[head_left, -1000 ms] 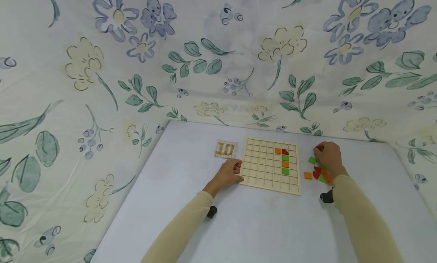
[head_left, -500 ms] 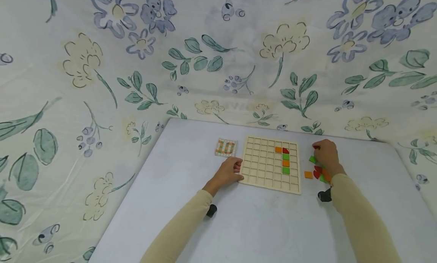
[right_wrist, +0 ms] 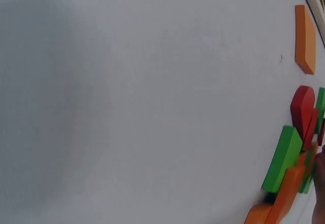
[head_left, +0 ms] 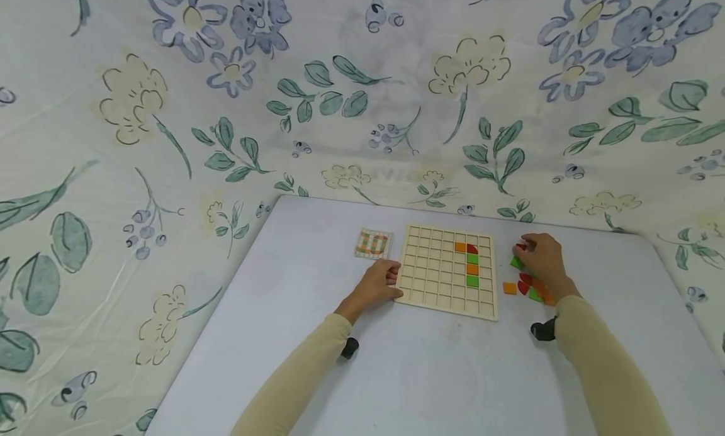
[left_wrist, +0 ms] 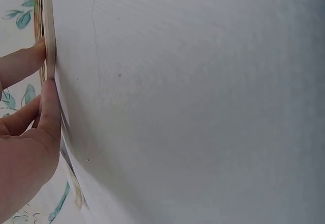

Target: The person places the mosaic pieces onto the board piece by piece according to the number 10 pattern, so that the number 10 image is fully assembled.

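Note:
A pale wooden grid board lies on the white table. My left hand grips its left edge near the front corner, and the left wrist view shows the fingers right against the board's rim. In one column of the board sit a red rounded tile, a green tile, an orange tile and another green one; one more orange tile is beside the red. To the right, my right hand pinches a red tile at its fingertips, above a loose green tile.
A small checked pattern card lies left of the board. Loose red, green and orange tiles are heaped under and before the right hand, with a lone orange tile nearer the board. A flowered cloth hangs behind the table.
The right hand has shifted slightly and its fingers have spread a little around the red tile, now over the green one. The left hand stays at the board's edge.

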The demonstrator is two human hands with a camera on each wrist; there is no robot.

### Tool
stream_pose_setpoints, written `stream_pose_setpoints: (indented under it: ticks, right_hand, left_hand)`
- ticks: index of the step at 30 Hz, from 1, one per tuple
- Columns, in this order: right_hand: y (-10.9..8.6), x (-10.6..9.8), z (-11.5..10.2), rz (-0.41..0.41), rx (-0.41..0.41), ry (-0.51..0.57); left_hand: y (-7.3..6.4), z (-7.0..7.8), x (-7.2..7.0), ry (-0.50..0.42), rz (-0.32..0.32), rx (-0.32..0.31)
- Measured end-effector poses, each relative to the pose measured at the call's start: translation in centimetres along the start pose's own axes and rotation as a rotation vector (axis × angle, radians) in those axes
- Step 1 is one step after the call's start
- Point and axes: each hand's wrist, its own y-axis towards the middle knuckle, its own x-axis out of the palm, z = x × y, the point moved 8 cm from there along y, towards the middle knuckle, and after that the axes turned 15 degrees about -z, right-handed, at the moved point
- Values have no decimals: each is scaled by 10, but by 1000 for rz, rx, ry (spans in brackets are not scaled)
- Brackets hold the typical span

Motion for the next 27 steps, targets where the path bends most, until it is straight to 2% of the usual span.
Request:
stream_pose_setpoints:
  ticks: [4, 7, 14, 27]
  right_hand:
    - [-1, 0, -6, 14, -16, -41]
    - [-1, 1, -5, 10, -5, -21]
    - [3, 3, 1, -41, 79, 57]
    - [10, 5, -3, -75, 98, 35]
  left_hand:
    - [1, -1, 0, 8, 2, 1]
    - [1, -1, 0, 20, 3, 5]
    - [1, -3, -1, 17, 12, -9]
    - [0, -2, -1, 21, 4, -7]
